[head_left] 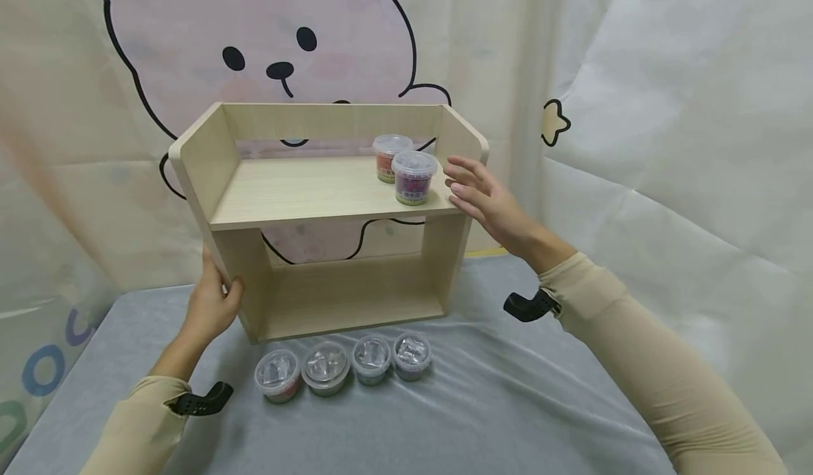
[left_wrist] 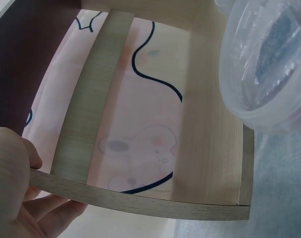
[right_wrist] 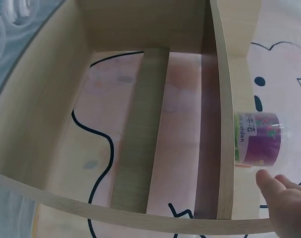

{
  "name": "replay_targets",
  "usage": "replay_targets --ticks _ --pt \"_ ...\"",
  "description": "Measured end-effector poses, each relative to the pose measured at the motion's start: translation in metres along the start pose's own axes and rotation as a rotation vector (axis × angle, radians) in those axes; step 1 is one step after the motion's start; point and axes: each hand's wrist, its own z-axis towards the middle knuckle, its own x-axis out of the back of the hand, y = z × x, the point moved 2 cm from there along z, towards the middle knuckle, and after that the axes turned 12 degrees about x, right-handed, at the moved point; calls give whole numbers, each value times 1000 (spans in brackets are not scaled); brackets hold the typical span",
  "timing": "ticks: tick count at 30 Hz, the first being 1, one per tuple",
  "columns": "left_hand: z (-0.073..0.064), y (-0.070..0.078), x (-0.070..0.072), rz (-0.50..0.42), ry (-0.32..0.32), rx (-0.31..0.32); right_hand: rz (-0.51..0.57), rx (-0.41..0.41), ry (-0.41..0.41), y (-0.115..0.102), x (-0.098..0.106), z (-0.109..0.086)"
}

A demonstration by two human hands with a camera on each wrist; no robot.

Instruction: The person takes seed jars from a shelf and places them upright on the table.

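Observation:
A two-tier wooden shelf point(head_left: 286, 191) stands on the cloth-covered table. My left hand point(head_left: 212, 304) grips the edge of its left side panel, thumb on one face and fingers on the other, as the left wrist view also shows at the panel point(left_wrist: 140, 204). On the right of the upper tier are two small clear-lidded plastic tubs: an orange-red one point(head_left: 384, 164) behind and a purple one point(head_left: 413, 187) in front. My right hand point(head_left: 485, 203) is beside the purple tub at the right panel, fingers loosely bent and holding nothing; its fingertips point(right_wrist: 263, 177) show below the tub.
In front of the shelf, several more lidded tubs stand in a row, from a reddish one point(head_left: 278, 383) on the left to one point(head_left: 411, 365) on the right. Grey-blue cloth point(head_left: 444, 418) covers the table. A printed curtain point(head_left: 495, 58) hangs behind.

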Motion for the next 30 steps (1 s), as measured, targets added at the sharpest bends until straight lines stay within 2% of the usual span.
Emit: replay_targets --ticks 6,14,30 --pt "-2 -2 3 15 21 0 9 -72 5 2 -4 25" --pt "-4 -3 -1 14 27 -9 10 -162 10 10 -9 45" --pt "-1 1 -1 6 24 2 18 -185 10 18 -13 61"
